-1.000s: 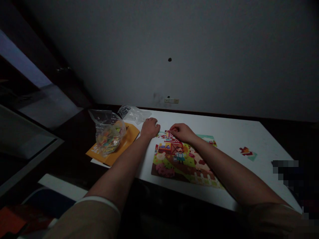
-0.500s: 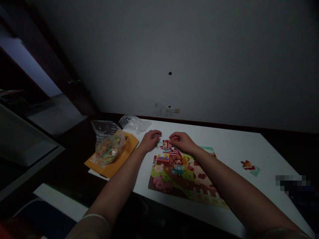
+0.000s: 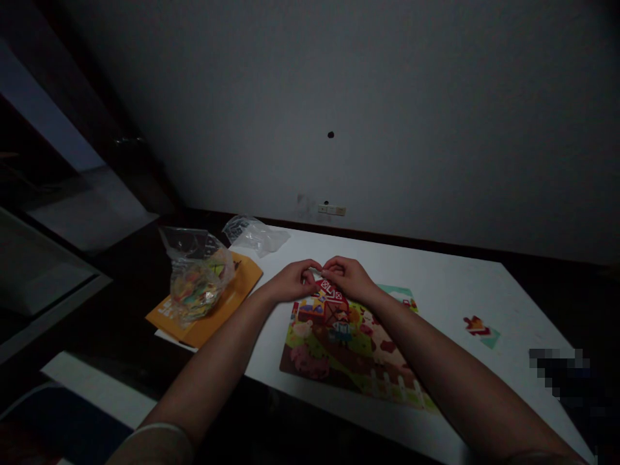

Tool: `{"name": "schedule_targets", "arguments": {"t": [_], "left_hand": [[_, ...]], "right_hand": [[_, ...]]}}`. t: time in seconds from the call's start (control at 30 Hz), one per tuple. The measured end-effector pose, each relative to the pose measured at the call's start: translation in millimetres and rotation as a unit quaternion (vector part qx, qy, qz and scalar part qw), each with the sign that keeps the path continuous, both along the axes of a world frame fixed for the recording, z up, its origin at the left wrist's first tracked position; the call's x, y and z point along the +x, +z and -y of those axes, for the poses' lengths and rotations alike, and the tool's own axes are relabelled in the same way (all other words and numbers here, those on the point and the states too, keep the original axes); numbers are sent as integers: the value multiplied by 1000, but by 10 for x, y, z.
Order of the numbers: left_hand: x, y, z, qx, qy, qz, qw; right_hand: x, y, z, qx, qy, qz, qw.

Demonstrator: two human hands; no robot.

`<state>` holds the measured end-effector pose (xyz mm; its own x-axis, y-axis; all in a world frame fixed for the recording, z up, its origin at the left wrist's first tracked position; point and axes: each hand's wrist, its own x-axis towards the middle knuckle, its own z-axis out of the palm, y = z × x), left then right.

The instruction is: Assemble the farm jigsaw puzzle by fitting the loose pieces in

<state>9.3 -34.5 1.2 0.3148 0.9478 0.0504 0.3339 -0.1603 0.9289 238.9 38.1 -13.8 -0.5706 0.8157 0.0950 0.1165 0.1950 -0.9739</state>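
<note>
A partly assembled farm jigsaw puzzle [image 3: 358, 352] lies on the white table, showing a red barn, a farmer, a cow and a pink pig. At its upper left edge, by the barn roof, my left hand [image 3: 294, 281] is closed with curled fingers; whatever is in them is hidden. My right hand [image 3: 349, 276] pinches at the barn's top, seemingly on a puzzle piece that its fingers mostly cover. The fingertips of both hands meet there. My right forearm covers part of the puzzle's right side.
A clear bag of puzzle pieces [image 3: 201, 287] sits on a yellow-orange packet [image 3: 248, 276] at the left. Behind it lies a crumpled clear plastic bag [image 3: 259, 237]. A few joined pieces [image 3: 479, 329] rest at the right on the white table [image 3: 450, 284]. A wall [image 3: 411, 161] stands behind.
My left hand has moved right and my right hand slightly left, so their fingertips now meet over the barn's top. Small pieces beside the left hand are now covered. The view has shifted slightly.
</note>
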Motion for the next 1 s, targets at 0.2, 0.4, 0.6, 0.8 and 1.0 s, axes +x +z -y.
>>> {"name": "schedule_targets", "arguments": {"t": [0.2, 0.4, 0.6, 0.8, 1.0], "left_hand": [[-90, 100, 200, 27, 43, -45, 998], [-68, 13, 494, 11, 138, -83, 987], [-10, -54, 609, 61, 169, -148, 973], [21, 94, 583, 63, 185, -245, 949], [84, 248, 521, 41, 180, -318, 930]], "right_hand": [[115, 22, -36, 132, -72, 77, 986], [123, 21, 1, 184, -43, 126, 974], [134, 26, 31, 194, -37, 121, 973], [142, 19, -6, 200, -58, 121, 970], [126, -23, -33, 202, -68, 118, 970]]}}
